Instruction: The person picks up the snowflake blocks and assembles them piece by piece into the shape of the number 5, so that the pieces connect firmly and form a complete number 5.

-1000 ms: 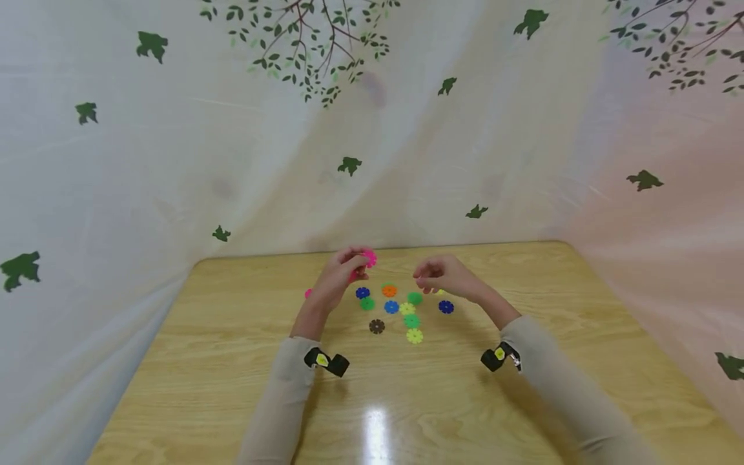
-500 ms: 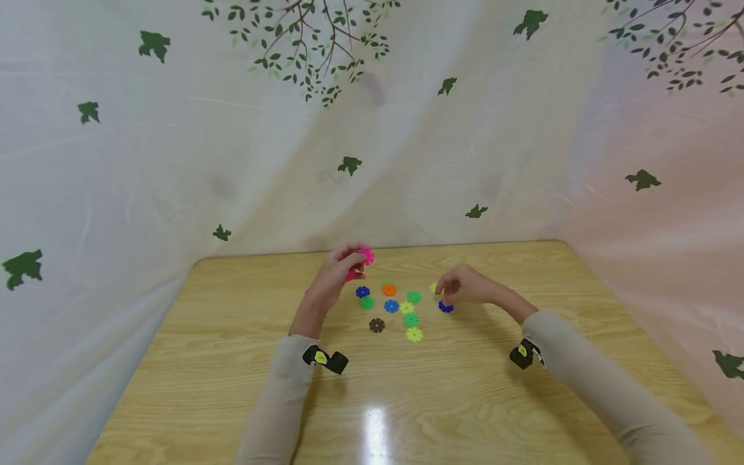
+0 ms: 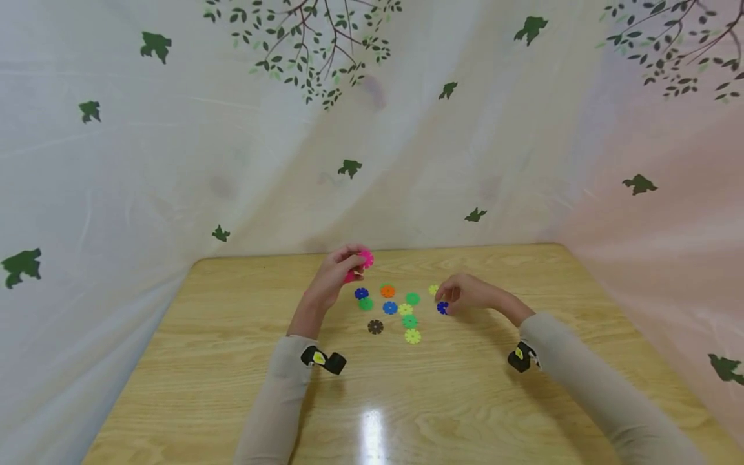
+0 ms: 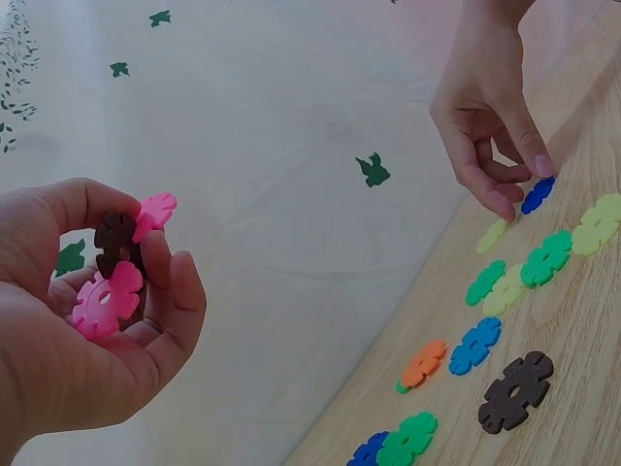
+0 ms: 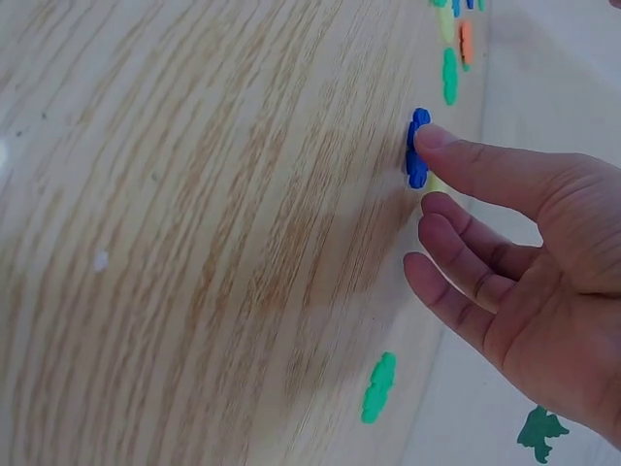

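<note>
My left hand [image 3: 328, 278] is raised above the far part of the table and grips a small linked cluster of notched plastic discs. In the left wrist view, a pink disc [image 4: 105, 303], a brown disc [image 4: 118, 243] and another pink disc [image 4: 155, 214] show between thumb and fingers. My right hand [image 3: 469, 292] is low at the right of the scattered discs. Its thumb touches a dark blue disc [image 5: 417, 150] at the tabletop, while the other fingertips appear apart from it. Beside those fingers lies a yellow disc [image 3: 433, 290].
Several loose discs lie on the wooden table [image 3: 232, 387], among them an orange disc [image 3: 387, 292], a light blue disc [image 3: 390, 308] and a brown disc [image 3: 375, 327]. A green disc [image 5: 378, 388] lies apart near the far edge. A printed curtain [image 3: 279, 161] hangs behind.
My right hand has moved rightward and down from above the table to the dark blue disc, which has shifted slightly. The left hand keeps its cluster, nearly still.
</note>
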The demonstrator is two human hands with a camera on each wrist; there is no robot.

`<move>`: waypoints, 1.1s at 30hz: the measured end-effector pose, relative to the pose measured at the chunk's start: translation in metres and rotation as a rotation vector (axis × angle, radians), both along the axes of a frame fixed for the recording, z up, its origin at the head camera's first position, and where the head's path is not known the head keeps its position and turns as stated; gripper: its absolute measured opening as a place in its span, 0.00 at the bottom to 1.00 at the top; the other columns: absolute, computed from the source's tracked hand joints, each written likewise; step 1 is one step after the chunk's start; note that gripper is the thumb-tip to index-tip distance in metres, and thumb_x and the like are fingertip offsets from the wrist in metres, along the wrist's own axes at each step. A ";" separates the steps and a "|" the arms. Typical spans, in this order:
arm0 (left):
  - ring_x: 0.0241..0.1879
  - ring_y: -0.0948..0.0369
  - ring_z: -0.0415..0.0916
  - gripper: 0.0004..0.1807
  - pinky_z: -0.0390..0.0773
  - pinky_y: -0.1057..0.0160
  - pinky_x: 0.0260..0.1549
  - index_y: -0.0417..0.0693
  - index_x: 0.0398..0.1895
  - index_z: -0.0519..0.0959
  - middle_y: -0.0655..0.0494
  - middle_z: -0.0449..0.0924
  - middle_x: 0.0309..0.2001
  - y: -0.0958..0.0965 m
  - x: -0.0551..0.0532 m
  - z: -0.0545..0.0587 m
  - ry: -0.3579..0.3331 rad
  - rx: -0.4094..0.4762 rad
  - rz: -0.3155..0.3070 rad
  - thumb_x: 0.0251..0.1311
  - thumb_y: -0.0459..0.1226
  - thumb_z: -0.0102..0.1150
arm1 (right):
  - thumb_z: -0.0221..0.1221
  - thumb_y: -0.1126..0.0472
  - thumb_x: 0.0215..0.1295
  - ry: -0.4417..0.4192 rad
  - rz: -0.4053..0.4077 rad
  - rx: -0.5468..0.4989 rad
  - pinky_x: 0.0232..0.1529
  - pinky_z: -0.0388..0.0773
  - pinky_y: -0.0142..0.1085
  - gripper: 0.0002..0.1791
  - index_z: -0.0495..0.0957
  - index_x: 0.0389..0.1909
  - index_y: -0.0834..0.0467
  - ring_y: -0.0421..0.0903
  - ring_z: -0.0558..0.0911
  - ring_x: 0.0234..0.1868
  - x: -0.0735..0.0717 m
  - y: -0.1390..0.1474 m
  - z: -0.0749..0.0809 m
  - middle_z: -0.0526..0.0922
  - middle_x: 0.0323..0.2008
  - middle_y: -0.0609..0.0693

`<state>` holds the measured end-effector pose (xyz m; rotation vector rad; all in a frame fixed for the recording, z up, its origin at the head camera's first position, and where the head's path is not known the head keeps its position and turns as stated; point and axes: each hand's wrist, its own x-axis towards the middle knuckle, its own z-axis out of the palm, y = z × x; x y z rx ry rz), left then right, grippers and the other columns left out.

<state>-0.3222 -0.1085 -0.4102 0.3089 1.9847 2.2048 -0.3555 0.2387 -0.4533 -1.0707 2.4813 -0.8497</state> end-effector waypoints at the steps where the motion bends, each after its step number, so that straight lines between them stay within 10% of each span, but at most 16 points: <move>1: 0.36 0.64 0.75 0.11 0.83 0.63 0.44 0.41 0.53 0.77 0.60 0.79 0.39 0.000 0.000 0.000 0.001 -0.003 0.001 0.75 0.36 0.52 | 0.69 0.69 0.59 0.004 0.002 0.004 0.39 0.78 0.34 0.14 0.84 0.46 0.64 0.43 0.79 0.38 0.000 0.000 0.000 0.83 0.38 0.54; 33: 0.37 0.64 0.75 0.11 0.83 0.63 0.44 0.40 0.54 0.77 0.60 0.78 0.39 0.000 -0.001 -0.001 -0.021 -0.029 0.003 0.75 0.36 0.52 | 0.70 0.68 0.59 -0.048 -0.081 0.069 0.37 0.74 0.32 0.09 0.82 0.39 0.63 0.42 0.74 0.34 0.004 -0.017 0.002 0.81 0.32 0.53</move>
